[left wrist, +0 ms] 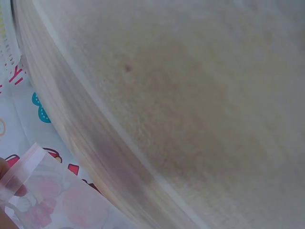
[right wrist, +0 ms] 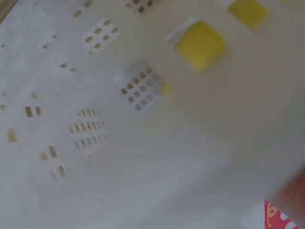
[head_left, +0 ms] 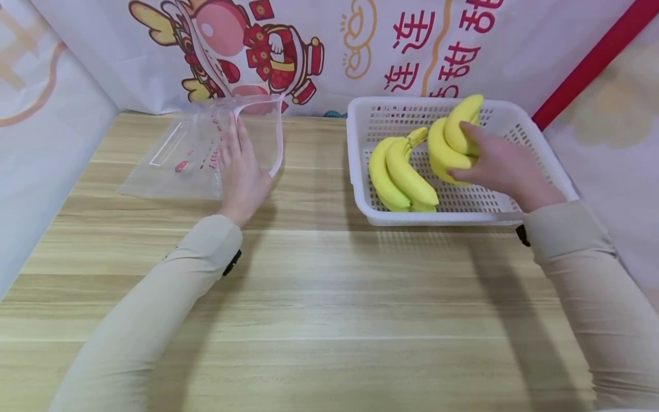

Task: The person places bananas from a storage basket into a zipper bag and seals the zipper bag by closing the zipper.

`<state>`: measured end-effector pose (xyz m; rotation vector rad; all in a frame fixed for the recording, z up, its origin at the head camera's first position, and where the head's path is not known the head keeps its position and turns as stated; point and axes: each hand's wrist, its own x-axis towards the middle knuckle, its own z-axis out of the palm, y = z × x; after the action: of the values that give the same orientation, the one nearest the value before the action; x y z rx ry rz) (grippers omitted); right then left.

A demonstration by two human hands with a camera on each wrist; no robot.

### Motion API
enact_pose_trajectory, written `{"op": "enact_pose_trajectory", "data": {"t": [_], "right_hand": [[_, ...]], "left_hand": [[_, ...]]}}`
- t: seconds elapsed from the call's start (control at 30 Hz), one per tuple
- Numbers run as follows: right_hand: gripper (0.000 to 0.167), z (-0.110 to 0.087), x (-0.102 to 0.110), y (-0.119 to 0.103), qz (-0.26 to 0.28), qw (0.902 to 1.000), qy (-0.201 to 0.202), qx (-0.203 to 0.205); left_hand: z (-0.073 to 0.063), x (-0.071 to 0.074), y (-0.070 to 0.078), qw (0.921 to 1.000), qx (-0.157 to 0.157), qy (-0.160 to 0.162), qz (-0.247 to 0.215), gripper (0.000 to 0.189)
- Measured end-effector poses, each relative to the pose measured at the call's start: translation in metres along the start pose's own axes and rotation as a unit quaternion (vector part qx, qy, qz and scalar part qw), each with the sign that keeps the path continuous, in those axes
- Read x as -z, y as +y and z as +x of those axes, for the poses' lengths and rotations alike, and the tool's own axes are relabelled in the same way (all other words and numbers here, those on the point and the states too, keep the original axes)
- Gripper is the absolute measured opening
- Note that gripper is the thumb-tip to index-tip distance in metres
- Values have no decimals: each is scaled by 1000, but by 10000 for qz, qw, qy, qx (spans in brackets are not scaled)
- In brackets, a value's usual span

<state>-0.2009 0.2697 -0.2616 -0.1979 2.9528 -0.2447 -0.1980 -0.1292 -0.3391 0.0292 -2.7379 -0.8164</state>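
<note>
On the left of the table lies a clear zip bag (head_left: 198, 151) with a pink-edged mouth that stands partly open. My left hand (head_left: 243, 169) is at this mouth, fingers pointing away from me. In the left wrist view, fingers (left wrist: 5, 168) pinch the bag's pink strip (left wrist: 26, 164), and a fingertip shows through it. My right hand (head_left: 507, 166) reaches into a white plastic basket (head_left: 368, 217) and grips a bunch of yellow bananas (head_left: 443, 149), thumb at the near side. A second bunch of bananas (head_left: 409, 174) lies to its left in the basket.
The wooden table (head_left: 319, 309) stretches out in front of me. Behind it hangs a white printed cloth (head_left: 329, 51) with a cartoon figure and red characters. A red strip (head_left: 592, 63) runs along the right corner. The basket wall (right wrist: 143, 162) fills most of the right wrist view.
</note>
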Motion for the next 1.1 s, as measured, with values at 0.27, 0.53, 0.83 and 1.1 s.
{"op": "enact_pose_trajectory", "data": {"t": [0.27,0.53,0.83,1.1], "right_hand": [[94,-8,16,-7,123,9970,751,100],[90,-10,26,-27,539,9879,1437,217],[92,-13,31,-61,1345,9803,1374,462],[90,-20,28,-91,1184,9782,1369,1020]], "left_hand": [[-1,2,0,10000,-26,-4,-7,106],[0,2,-1,9999,-84,-20,-63,103],[0,4,1,9998,-87,-117,-145,105],[-1,5,6,9992,-57,-325,-224,105]]}}
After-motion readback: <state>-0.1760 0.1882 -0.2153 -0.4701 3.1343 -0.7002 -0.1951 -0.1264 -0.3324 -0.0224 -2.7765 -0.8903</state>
